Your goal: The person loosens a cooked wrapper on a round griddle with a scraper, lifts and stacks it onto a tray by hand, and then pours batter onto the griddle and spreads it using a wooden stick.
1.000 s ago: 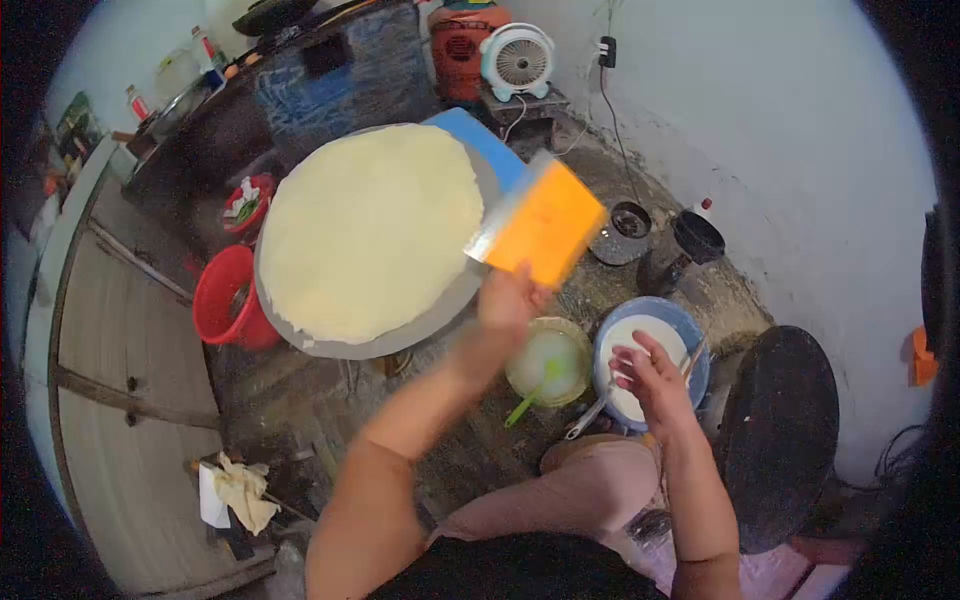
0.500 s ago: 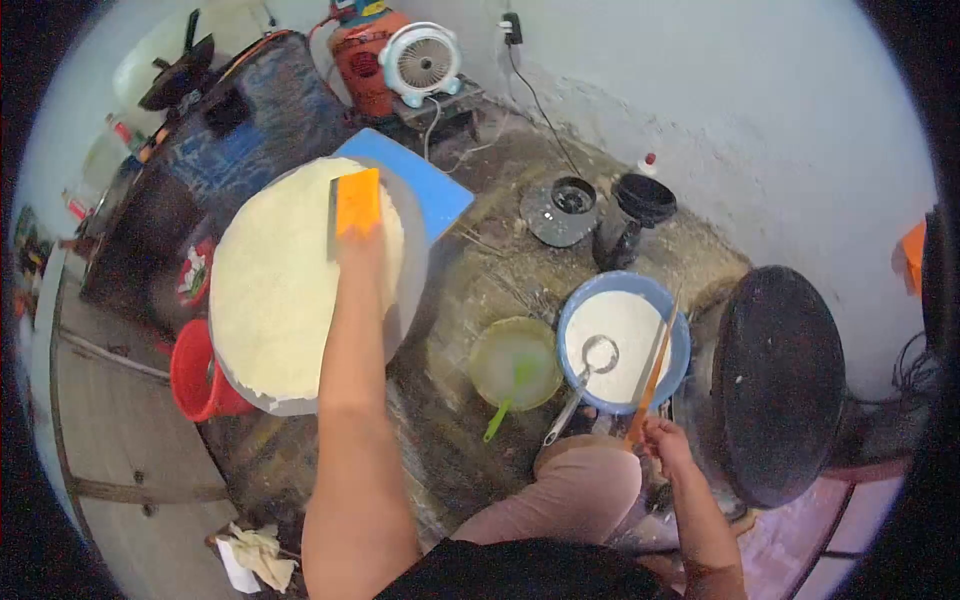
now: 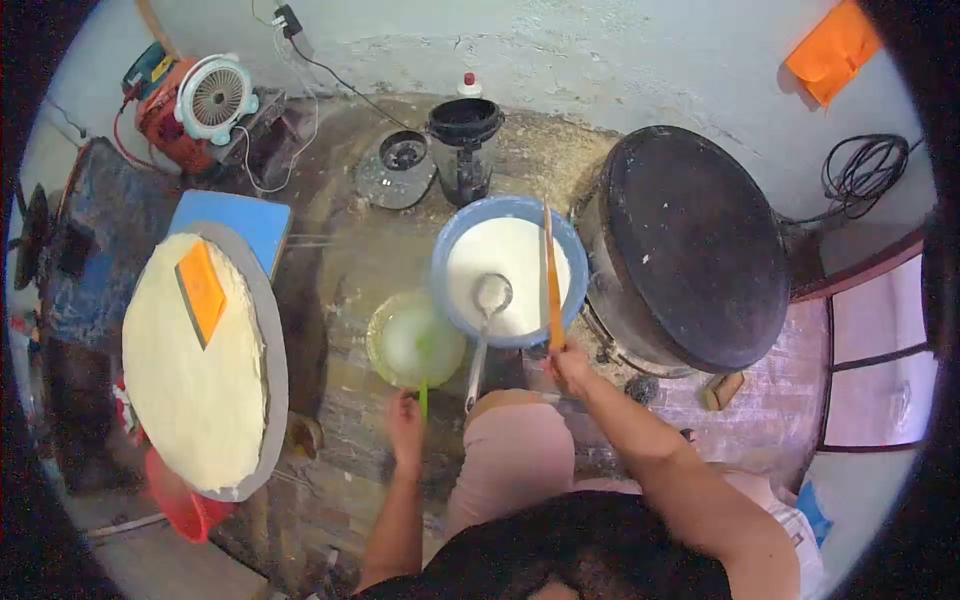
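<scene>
My right hand is closed round the lower end of a long flat wooden stick, which reaches over a blue basin of white batter or powder. A metal ladle rests in that basin, its bowl in the white mass. My left hand is right beside the green handle of a utensil in a yellowish bowl of cloudy liquid. Its fingers are blurred, so their grip is unclear. An orange scraper lies on a round pale sheet at the left.
To the right, a large black round plate tops a metal drum. Behind the basin stand a dark blender-like jug and a grey lid. A blue board, a fan and a red bucket are on the left.
My left hand has let go of the orange scraper, leaving it on the pale sheet, and moved to the green handle. The view has swung right. The wooden stick stays in my right hand.
</scene>
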A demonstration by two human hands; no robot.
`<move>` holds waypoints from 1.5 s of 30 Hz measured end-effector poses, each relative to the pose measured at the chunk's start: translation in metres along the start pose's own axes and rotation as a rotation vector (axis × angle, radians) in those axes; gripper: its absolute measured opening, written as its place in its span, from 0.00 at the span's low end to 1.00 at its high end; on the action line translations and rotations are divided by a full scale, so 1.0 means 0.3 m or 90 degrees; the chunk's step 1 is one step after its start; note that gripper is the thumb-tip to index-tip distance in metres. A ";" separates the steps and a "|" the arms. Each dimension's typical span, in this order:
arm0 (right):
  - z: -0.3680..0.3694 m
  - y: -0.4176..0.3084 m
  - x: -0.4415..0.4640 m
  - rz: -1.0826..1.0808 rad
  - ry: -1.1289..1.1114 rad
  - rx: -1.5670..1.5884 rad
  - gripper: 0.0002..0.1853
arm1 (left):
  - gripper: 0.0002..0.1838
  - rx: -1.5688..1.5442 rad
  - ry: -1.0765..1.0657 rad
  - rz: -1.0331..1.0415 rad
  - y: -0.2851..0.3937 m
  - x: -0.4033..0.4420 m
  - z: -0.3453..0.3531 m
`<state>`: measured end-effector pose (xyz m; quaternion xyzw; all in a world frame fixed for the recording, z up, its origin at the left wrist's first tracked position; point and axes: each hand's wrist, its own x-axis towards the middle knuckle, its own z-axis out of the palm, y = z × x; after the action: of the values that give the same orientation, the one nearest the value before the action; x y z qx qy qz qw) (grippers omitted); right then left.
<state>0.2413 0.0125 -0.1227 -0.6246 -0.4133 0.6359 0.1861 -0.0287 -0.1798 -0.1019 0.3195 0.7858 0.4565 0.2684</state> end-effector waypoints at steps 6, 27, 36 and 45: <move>-0.104 -0.245 -0.241 -0.331 0.090 -0.525 0.10 | 0.24 0.596 -0.018 -0.063 -0.010 -0.065 0.153; 0.195 -0.493 -0.218 -0.279 -0.180 -0.915 0.16 | 0.18 0.162 0.000 -0.212 -0.193 -0.077 0.142; 0.172 -0.462 -0.235 -0.374 -0.195 -0.942 0.15 | 0.16 0.277 0.099 -0.267 -0.281 0.037 0.164; 0.168 -0.503 -0.302 -0.528 -0.123 -1.024 0.21 | 0.17 0.278 0.001 -0.145 -0.190 0.012 0.127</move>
<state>0.1650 0.0185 0.0438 -0.3113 -0.9377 0.0876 -0.1274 -0.0185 -0.1779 -0.1699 0.2793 0.8970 0.2427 0.2419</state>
